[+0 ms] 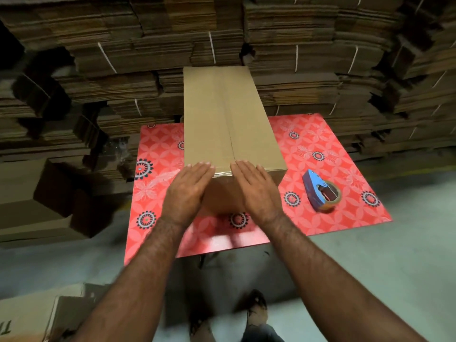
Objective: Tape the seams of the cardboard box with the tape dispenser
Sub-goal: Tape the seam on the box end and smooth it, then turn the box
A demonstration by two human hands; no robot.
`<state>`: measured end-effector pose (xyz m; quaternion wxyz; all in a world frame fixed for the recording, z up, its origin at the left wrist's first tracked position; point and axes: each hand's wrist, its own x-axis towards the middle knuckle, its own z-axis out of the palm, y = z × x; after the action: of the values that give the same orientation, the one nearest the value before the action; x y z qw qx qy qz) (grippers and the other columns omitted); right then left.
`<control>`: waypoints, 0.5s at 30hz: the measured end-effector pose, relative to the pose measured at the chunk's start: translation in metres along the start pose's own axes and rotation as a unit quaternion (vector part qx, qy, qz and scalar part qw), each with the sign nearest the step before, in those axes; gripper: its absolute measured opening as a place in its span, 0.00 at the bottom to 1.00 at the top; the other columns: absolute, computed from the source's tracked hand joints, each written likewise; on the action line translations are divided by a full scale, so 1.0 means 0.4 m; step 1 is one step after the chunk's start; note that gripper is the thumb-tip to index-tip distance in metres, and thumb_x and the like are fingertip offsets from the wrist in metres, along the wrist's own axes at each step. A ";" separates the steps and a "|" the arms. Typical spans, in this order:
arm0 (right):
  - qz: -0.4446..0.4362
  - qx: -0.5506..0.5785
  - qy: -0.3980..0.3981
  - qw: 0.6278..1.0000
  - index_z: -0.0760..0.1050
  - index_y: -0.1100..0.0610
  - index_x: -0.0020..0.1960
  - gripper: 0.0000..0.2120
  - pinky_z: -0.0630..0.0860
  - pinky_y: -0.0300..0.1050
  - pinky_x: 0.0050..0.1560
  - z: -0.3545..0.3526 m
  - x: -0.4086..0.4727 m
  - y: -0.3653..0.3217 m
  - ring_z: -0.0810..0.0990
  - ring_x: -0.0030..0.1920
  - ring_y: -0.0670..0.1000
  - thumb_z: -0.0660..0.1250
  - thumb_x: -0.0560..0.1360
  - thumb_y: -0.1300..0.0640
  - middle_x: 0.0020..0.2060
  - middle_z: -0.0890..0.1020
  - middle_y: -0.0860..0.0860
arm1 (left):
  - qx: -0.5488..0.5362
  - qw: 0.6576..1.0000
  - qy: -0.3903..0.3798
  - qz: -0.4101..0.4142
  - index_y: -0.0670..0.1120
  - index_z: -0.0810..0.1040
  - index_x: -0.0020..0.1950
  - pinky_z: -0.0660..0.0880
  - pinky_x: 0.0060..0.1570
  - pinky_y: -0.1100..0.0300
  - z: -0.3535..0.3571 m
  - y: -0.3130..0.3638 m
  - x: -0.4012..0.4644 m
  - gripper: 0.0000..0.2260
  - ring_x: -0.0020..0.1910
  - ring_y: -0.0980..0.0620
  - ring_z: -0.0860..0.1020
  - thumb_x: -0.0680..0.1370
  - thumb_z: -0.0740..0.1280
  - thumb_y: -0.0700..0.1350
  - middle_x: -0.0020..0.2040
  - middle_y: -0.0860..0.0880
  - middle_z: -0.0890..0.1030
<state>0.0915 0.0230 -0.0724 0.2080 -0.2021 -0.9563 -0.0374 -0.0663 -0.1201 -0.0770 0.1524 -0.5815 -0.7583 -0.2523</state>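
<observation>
A long brown cardboard box (222,114) lies on a red flowered table (320,149), its closed top flaps meeting in a centre seam covered with clear tape. My left hand (188,191) and my right hand (256,191) lie flat with straight fingers against the box's near end, one on each side of the seam, fingertips reaching the top edge. A blue tape dispenser (320,191) with a roll of tape rests on the table to the right of the box, apart from both hands.
Tall stacks of flattened cardboard (296,45), tied with white string, rise behind and beside the table. Folded boxes (37,198) stand at the left and more cardboard (37,314) lies at the lower left. The grey floor and my feet (256,309) show below.
</observation>
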 end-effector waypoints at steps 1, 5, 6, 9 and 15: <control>-0.003 -0.001 0.006 1.000 0.75 0.61 0.69 0.27 0.63 0.52 0.70 -0.005 -0.006 0.039 0.77 0.67 0.55 0.53 0.72 0.64 0.66 0.78 0.56 | 0.008 1.000 0.007 0.004 0.41 0.78 0.67 0.70 0.68 0.45 0.004 -0.003 -0.001 0.28 0.66 0.43 0.77 0.67 0.71 0.26 0.67 0.42 0.79; -0.002 0.005 0.003 1.000 0.74 0.60 0.70 0.28 0.63 0.51 0.71 -0.009 -0.029 0.156 0.76 0.67 0.56 0.56 0.71 0.70 0.67 0.78 0.57 | 0.011 1.000 0.001 0.017 0.41 0.77 0.68 0.69 0.70 0.46 0.008 -0.010 -0.006 0.29 0.67 0.44 0.76 0.67 0.71 0.26 0.68 0.43 0.78; 0.004 0.008 0.003 1.000 0.73 0.61 0.70 0.28 0.61 0.50 0.72 -0.008 -0.034 0.169 0.76 0.68 0.57 0.58 0.71 0.70 0.68 0.77 0.57 | 0.009 1.000 -0.004 0.018 0.41 0.77 0.68 0.68 0.70 0.47 0.004 -0.012 -0.008 0.27 0.68 0.44 0.75 0.69 0.71 0.28 0.68 0.43 0.77; 0.018 0.021 0.007 1.000 0.73 0.63 0.70 0.21 0.58 0.51 0.73 -0.011 -0.028 0.153 0.74 0.70 0.58 0.57 0.79 0.61 0.68 0.77 0.59 | 0.017 1.000 0.001 0.003 0.41 0.77 0.67 0.68 0.70 0.47 -0.009 0.016 0.005 0.16 0.67 0.43 0.75 0.79 0.65 0.40 0.67 0.42 0.78; -0.052 0.024 -0.020 0.998 0.75 0.64 0.68 0.23 0.69 0.54 0.69 0.015 0.042 0.052 0.76 0.68 0.57 0.55 0.78 0.56 0.66 0.78 0.59 | 0.089 0.994 -0.055 -0.041 0.40 0.71 0.72 0.65 0.71 0.45 0.025 0.079 0.056 0.21 0.72 0.44 0.70 0.82 0.54 0.47 0.73 0.42 0.73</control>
<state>0.0835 0.0491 -0.0710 0.1914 -0.1482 -0.9700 -0.0213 -0.0414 -0.0905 -0.0669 0.1508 -0.5470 -0.8082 -0.1575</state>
